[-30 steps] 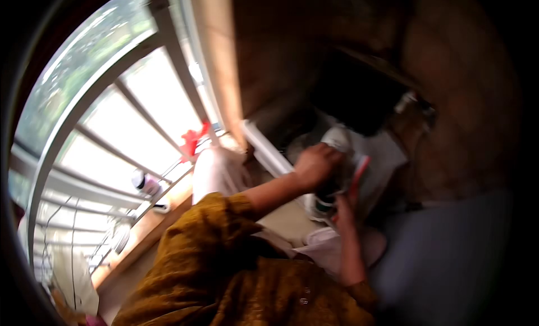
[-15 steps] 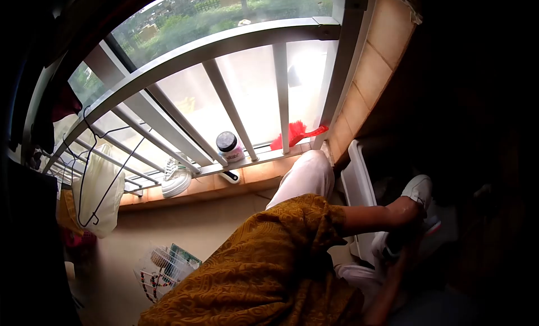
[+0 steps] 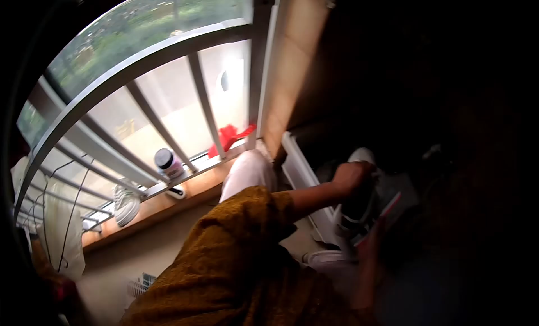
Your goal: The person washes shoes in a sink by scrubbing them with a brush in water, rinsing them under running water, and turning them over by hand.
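Note:
My left hand [image 3: 353, 179] is curled closed over the upper side of a shoe [image 3: 355, 220], white with dark parts. Whatever its fingers pinch is hidden. Just beyond the knuckles shows a rounded white shape [image 3: 362, 155], perhaps a shoe toe. Below, my right hand [image 3: 371, 244] grips the shoe from the sole side, along a pale edge with a red stripe. Its fingers are mostly lost in shadow. Both hands are beside a white plastic basin [image 3: 300, 163].
A metal railing [image 3: 151, 110] runs along the window. On the ledge are a dark-lidded jar [image 3: 168, 164], a red brush [image 3: 227, 138] and a white sneaker [image 3: 127, 205]. A wire basket [image 3: 137, 286] is on the floor; hangers and a pale bag [image 3: 64, 230] hang at left.
The view has swung right, so the railing and ledge things sit further left. My left hand has turned and now shows as a fist above the shoe; the red-striped edge is more visible.

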The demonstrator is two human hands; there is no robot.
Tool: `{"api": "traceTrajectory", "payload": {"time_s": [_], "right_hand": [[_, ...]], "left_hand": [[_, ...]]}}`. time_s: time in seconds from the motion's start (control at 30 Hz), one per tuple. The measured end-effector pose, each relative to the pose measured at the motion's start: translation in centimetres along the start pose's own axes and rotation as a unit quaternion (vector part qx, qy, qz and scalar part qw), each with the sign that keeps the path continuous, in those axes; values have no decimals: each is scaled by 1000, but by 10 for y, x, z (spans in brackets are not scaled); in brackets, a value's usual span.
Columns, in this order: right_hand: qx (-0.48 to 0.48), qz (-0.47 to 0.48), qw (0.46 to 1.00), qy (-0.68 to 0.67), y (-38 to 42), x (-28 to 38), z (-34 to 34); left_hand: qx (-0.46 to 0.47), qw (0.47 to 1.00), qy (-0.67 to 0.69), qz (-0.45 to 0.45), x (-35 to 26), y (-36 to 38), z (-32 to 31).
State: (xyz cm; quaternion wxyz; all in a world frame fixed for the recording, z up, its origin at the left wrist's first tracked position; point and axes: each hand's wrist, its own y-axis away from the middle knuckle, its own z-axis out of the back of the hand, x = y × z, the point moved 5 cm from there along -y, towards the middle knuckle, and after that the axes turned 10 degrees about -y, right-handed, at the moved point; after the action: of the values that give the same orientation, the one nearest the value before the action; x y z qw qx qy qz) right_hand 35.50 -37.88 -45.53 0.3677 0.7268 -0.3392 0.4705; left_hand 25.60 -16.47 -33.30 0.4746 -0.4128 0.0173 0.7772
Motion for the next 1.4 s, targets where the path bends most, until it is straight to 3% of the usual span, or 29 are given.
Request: {"api": "traceTrajectory", "payload": {"time_s": [0.03, 0.07, 0.13, 0.17, 0.23, 0.3, 0.33, 0.4, 0.5, 0.7, 0.77, 0.83, 0.9, 0.97, 1.07, 1.1, 1.17, 1.23, 1.27, 1.3, 1.33, 1.4], "right_hand": [[-26, 13, 1000, 2, -8, 1, 18], [-88, -12, 996, 28, 19, 40, -9], [-93, -21, 993, -74, 18, 57, -3], [-55, -19, 991, -119, 18, 68, -6], [118, -75, 964, -225, 25, 92, -31], [88, -115, 982, -122, 52, 104, -78], [166, -146, 961, -165, 54, 99, -95], [130, -128, 976, -119, 50, 83, -105], [114, -157, 973, -122, 25, 58, -100], [113, -168, 945, -258, 13, 46, -108], [112, -134, 952, -250, 14, 41, -110], [145, -136, 916, -348, 18, 45, -117], [112, -121, 930, -327, 16, 45, -110], [105, -85, 930, -343, 6, 43, -98], [97, -60, 911, -397, -10, 46, -79], [112, -49, 893, -433, -16, 50, -72], [78, -26, 906, -416, -11, 73, -76], [74, -14, 867, -493, -16, 85, -74], [131, -81, 798, -582, -21, 91, -72], [112, -64, 803, -582, -24, 96, -67], [93, -48, 807, -582, -27, 102, -63], [96, -53, 801, -588, -26, 116, -63]], "left_hand": [[-42, 999, 9, -10, 7, -2, -3], [-42, 999, -14, -15, 12, -4, -5], [-28, 999, -19, -6, 13, -4, -4], [-38, 999, -21, -4, 5, -3, 2], [-20, 999, -45, -14, 2, -5, -7], [11, 994, -112, -14, -10, -2, -17], [17, 990, -132, -43, -17, -1, -19], [27, 988, -128, -85, -27, 1, -19], [68, 989, -111, -64, -34, 0, -19], [-24, 975, -164, -146, -48, 21, -31], [-12, 971, -176, -160, -45, 23, -37], [-4, 971, -181, -153, -46, 26, -35], [-17, 966, -150, -210, -53, 32, -30], [29, 963, -134, -231, -55, 33, -27], [25, 957, 163, -238, -67, 38, 16], [-52, 956, 149, -249, -64, 40, 33], [-105, 964, 102, -223, -39, 38, 48], [-68, 986, 4, -152, 7, 33, 29], [-22, 995, -30, -97, 29, 34, 17], [25, 997, -65, -42, 48, 37, 5], [25, 997, -63, -42, 58, 41, -6], [-36, 961, -238, -135, 64, 52, -17]]}}
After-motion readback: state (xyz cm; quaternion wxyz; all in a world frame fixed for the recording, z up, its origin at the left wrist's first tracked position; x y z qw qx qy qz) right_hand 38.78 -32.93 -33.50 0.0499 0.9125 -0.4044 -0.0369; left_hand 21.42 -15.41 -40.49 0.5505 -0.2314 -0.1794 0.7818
